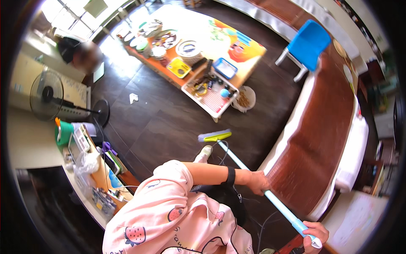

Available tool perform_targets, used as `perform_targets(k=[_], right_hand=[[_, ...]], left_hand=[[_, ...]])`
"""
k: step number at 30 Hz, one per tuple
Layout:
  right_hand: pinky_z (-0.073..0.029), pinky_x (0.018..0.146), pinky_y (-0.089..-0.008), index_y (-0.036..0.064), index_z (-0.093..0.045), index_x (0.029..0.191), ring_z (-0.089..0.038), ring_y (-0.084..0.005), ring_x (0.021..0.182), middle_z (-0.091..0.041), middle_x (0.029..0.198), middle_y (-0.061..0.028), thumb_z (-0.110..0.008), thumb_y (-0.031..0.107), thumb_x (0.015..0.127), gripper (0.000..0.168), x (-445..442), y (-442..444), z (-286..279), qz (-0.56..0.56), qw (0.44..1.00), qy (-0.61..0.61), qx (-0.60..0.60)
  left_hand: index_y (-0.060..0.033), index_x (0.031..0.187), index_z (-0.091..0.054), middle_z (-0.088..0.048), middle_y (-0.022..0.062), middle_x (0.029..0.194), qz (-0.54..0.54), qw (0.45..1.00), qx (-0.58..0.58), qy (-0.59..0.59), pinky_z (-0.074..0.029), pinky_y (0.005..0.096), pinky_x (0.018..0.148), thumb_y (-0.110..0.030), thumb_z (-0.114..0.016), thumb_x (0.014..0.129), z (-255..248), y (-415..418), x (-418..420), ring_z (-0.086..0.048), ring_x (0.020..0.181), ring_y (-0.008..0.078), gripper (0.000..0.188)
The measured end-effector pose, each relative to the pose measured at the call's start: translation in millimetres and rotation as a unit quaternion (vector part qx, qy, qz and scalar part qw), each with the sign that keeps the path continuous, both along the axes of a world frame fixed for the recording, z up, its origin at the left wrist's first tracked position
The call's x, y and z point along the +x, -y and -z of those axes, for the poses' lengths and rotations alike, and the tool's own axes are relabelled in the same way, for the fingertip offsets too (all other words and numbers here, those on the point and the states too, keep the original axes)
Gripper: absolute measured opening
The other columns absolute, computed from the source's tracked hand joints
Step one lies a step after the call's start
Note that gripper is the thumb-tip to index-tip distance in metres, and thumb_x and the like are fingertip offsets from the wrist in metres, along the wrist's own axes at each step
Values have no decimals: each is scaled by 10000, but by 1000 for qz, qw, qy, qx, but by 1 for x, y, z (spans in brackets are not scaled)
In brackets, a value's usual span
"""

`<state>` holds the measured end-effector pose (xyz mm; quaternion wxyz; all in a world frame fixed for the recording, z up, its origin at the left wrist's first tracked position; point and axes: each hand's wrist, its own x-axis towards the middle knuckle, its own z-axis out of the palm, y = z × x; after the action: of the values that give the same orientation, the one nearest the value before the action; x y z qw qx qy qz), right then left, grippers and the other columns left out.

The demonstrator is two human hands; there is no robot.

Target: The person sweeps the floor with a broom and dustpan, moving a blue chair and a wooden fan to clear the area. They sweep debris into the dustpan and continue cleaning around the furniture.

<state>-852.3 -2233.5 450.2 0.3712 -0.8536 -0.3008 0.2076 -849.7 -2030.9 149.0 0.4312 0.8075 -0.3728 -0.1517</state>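
Note:
A broom with a light-blue handle [280, 206] runs diagonally in front of me. Its yellow-green head with greyish-purple bristles [215, 136] is low over the dark floor, just beyond my shoe [204, 154]; I cannot tell whether the bristles touch it. Across my body reaches my left hand [258, 182], with a black band at the wrist, wrapped around the middle of the handle. At the handle's top end, my right hand [315, 236] grips it with curled fingers. Farther off, a crumpled white scrap [133, 98] lies on the floor.
A low table [190, 19] bears dishes and a tray [203, 106]; a white bag [247, 98] stands beside it. Right are a brown-covered sofa [320, 139] and a blue chair [309, 43]. Left are a fan [47, 93], a cluttered cabinet [98, 165] and another person [76, 54].

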Motion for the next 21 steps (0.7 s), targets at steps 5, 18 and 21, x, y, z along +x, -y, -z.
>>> perform_targets(k=[5,18,21], right_hand=[[-472,773,-398,-47,-618,815,-610,-331,833,-639,946,-239,-587,218,756,274,58,-69,1,-39,998,-48,32],[-491,720,-327,39,-675,873,-623,-276,830,-631,992,-215,-658,169,664,248,161,-206,72,-352,919,-160,74],[-522,715,-305,34,-673,931,-638,-241,822,-606,1077,-186,-744,94,656,290,159,-249,83,-447,877,-167,62]], left_hand=[[-73,916,-605,-637,143,743,-61,996,31,-49,-483,448,672,-307,-639,743,-16,-76,9,-622,749,349,293],[-121,840,-584,-619,61,713,-439,884,131,-94,-454,426,601,-211,-603,754,-17,-196,-61,-635,780,269,126],[-81,863,-537,-595,65,775,-491,852,148,-101,-459,418,630,-155,-597,752,-18,-224,-87,-603,858,250,146]])
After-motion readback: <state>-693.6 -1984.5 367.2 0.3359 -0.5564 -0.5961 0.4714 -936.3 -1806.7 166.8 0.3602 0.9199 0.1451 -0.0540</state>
